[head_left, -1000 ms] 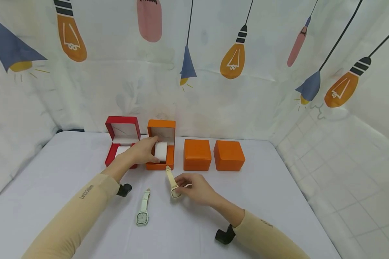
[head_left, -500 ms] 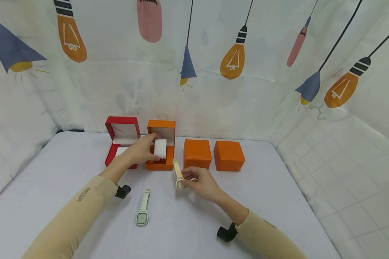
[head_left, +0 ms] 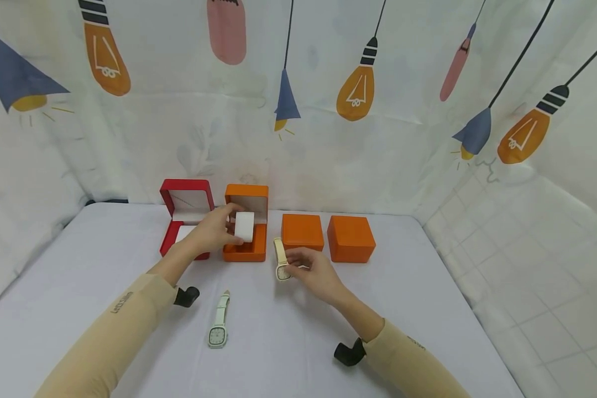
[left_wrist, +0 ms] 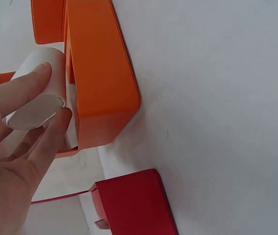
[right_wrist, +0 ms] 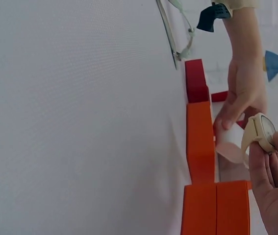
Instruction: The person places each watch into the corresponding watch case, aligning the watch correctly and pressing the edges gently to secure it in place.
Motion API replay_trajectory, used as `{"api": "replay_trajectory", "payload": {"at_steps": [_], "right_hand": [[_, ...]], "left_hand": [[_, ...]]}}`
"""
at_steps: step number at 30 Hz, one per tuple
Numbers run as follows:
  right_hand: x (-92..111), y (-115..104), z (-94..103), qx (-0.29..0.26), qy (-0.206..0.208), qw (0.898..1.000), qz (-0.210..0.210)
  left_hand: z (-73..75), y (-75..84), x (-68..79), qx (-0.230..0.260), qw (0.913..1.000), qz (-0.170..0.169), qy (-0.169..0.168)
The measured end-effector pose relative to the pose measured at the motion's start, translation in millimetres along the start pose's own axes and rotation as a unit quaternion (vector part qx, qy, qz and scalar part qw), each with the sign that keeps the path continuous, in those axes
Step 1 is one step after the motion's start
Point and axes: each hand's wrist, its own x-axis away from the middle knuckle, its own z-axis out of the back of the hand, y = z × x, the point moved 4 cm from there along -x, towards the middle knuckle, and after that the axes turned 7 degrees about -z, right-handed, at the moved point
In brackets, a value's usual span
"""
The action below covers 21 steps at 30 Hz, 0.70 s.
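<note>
My left hand (head_left: 214, 229) pinches a white watch cushion (head_left: 244, 226) between thumb and fingers, over the open orange box (head_left: 245, 254). In the left wrist view the cushion (left_wrist: 43, 93) is a white roll with an oval end, tilted above the box (left_wrist: 102, 73). My right hand (head_left: 315, 273) pinches a cream wristwatch (head_left: 281, 262) by its case, with the strap pointing up and away, in front of a closed orange box (head_left: 302, 231). The right wrist view has this watch (right_wrist: 262, 131) between thumb and fingers. On the table lies a pale green wristwatch (head_left: 219, 323).
Left of the open orange box stands an open red box (head_left: 186, 199) with a white cushion inside, partly behind my left arm. Another closed orange box (head_left: 351, 239) is at the right. The white table (head_left: 408, 309) meets a patterned curtain (head_left: 313, 155) at the back.
My left hand has raised the white cushion a little out of the orange box. The right hand has carried the cream watch away from me and slightly right. The green watch stays put.
</note>
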Motion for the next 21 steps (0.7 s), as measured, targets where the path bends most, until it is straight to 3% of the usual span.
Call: {"api": "replay_trajectory", "payload": {"at_steps": [21], "right_hand": [[-5.3, -5.7, 14.1, -0.035, 0.032, 0.999, 0.025]], "left_hand": [[2.7, 7.4, 14.5, 0.066, 0.9977, -0.007, 0.017]]}}
